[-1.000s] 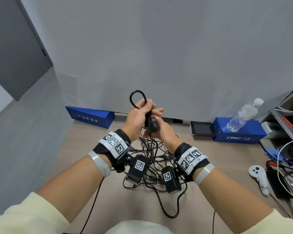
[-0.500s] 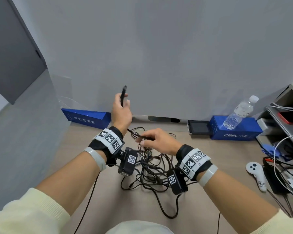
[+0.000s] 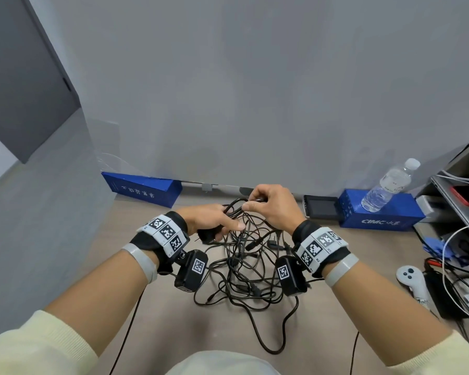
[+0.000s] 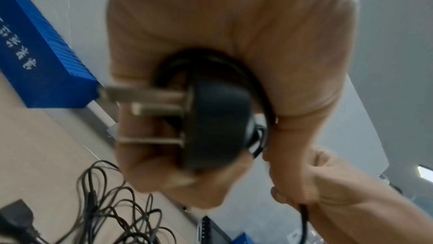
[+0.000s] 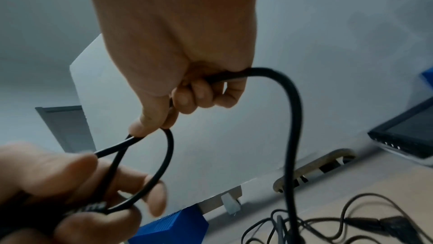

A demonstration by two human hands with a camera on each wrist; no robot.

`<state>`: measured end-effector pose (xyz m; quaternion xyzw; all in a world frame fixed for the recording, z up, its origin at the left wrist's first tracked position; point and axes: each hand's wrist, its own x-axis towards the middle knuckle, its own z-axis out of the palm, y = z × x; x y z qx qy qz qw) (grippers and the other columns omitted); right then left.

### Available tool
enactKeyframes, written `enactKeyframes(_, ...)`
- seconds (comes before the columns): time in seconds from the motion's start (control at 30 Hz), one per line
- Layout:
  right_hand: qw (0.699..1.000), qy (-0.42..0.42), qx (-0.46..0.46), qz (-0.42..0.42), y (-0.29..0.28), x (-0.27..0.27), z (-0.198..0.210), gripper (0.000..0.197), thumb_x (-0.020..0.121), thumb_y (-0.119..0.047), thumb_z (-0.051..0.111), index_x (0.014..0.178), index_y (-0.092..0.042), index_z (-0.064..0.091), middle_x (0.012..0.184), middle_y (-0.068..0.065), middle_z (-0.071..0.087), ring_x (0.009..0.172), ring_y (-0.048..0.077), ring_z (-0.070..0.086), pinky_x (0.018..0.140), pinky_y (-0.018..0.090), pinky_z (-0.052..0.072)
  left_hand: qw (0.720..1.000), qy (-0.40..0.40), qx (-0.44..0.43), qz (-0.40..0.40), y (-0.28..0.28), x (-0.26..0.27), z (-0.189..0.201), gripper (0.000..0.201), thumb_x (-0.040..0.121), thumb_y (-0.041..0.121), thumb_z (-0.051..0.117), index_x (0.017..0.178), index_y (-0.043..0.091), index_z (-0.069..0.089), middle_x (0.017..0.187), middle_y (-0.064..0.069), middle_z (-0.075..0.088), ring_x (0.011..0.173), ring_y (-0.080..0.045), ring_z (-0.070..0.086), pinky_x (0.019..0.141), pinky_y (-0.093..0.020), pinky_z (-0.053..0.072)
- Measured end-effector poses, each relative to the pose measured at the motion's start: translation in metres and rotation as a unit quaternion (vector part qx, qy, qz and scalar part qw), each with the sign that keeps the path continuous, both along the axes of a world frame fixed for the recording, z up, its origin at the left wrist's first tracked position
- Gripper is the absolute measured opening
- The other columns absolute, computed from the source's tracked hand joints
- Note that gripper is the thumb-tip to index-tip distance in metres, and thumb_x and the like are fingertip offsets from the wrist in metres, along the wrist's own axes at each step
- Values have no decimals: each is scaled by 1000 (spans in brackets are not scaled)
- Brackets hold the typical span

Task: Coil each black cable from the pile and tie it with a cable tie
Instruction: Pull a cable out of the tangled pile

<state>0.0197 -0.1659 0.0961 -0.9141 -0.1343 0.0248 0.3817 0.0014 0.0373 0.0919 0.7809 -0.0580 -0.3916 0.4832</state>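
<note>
A tangled pile of black cables point(image 3: 244, 272) lies on the wooden table between my wrists. Above its far side, my left hand point(image 3: 214, 220) grips one cable's black three-pin plug point(image 4: 211, 124) in the palm, together with a loop of its cord point(image 5: 164, 164). My right hand point(image 3: 268, 204) is just right of the left. It pinches the same black cable point(image 5: 290, 118) between thumb and curled fingers, and the cord hangs from it down into the pile. I see no cable tie in any view.
Two blue boxes point(image 3: 144, 188) point(image 3: 377, 212) stand along the grey back wall, with a water bottle point(image 3: 387, 185) on the right one and a small dark screen point(image 3: 320, 207) beside it. A white controller point(image 3: 412, 280) and shelves with loose wires point(image 3: 466, 239) crowd the right edge.
My left hand has dropped from its raised position to just above the pile. My right hand has moved up and away, bringing a length of cable to the left hand's fingers.
</note>
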Motion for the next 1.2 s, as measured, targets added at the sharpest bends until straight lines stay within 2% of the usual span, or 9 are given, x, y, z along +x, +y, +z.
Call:
enactKeyframes(0.17,999,4,19,-28,-16,10,-2,21,82,-35,81,77,-18,69,70,-6,66,66,9,56,65,26,45,996,70,-10,47,11,-2,-1,34,90,41,67,83,11,53,59,0,44,46,-14,41,51,-28,27)
enactKeyframes(0.27,998,37,33,-34,-31,11,-7,20,89,-35,73,79,-18,69,69,-3,64,65,10,54,68,31,46,990,79,-68,99,15,-9,-3,39,104,33,50,70,13,46,52,-1,38,38,-12,34,41,-22,27)
enactKeyframes(0.47,987,119,99,-41,-30,-1,-26,28,101,-26,55,86,-7,68,79,7,75,81,26,71,86,40,55,965,67,-178,179,11,-16,-3,39,107,35,40,81,9,53,53,-2,38,39,-13,37,39,-21,34)
enactKeyframes(0.7,992,96,75,-23,5,-15,-24,39,105,-26,40,83,-4,63,52,-3,54,45,7,46,56,27,40,953,-32,-158,258,-11,-16,1,32,106,34,46,117,11,63,56,-2,45,48,-18,46,50,-26,43)
enactKeyframes(0.8,994,89,61,19,17,-24,-18,39,104,-29,42,81,-7,64,55,-6,53,48,8,46,55,28,39,938,-56,-165,299,-19,-14,8,23,98,34,62,109,14,67,56,-3,49,47,-16,49,55,-29,42)
enactKeyframes(0.93,992,103,47,53,32,-30,-13,36,103,-32,45,82,-13,68,67,3,61,55,13,50,56,32,40,920,-50,-159,356,-29,-11,10,16,89,23,75,89,9,68,62,-6,53,44,-13,49,45,-23,43)
enactKeyframes(1.03,990,100,56,83,32,-33,-6,29,104,-29,48,83,-22,65,77,7,65,64,14,54,62,34,43,898,-35,-191,394,-30,-11,13,15,94,20,69,85,7,69,65,-2,60,46,-10,48,44,-21,45)
enactKeyframes(1.1,983,118,99,95,27,-36,-8,21,103,-24,51,91,-14,66,79,0,64,69,11,57,67,30,46,889,-38,-200,411,-28,-11,14,19,96,23,65,83,10,69,68,0,65,54,-11,56,50,-21,50)
enactKeyframes(1.2,972,159,139,100,19,-36,-23,12,100,-21,58,102,-13,66,88,-4,69,86,11,65,93,38,53,886,-26,-218,409,-27,-15,12,21,100,24,59,91,7,67,89,-6,75,75,-18,69,67,-31,58)
